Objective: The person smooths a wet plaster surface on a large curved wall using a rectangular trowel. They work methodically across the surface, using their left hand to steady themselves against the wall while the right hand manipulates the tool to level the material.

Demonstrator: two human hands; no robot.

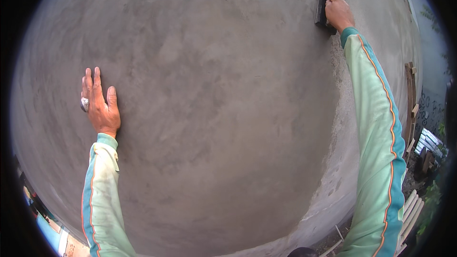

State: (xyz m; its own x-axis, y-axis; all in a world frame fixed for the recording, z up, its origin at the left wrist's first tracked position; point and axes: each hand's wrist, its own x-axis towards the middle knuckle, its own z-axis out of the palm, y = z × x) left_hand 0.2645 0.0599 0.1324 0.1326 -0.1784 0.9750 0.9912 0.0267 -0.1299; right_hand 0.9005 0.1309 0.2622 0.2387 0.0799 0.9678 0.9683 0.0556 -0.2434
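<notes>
A broad grey plastered wall (214, 114) fills most of the head view, its darker, damp-looking plaster ending in a ragged edge on the right. High on the right, my right hand (339, 13) is closed around a dark rectangular plastering float (321, 9), which lies against the wall close to that edge. The float's handle is hidden by my fingers. At the left, my left hand (102, 107) rests on the wall with fingers stretched upward and holds nothing. A ring (84, 104) sits on one of its fingers.
Beyond the wall's right side stand wooden pieces (410, 109), a corrugated sheet (430, 142) and a stack of pale poles (410, 219). Paler, rough wall surface (328, 200) borders the damp plaster at lower right. A dark rounded object (302, 252) shows at the bottom edge.
</notes>
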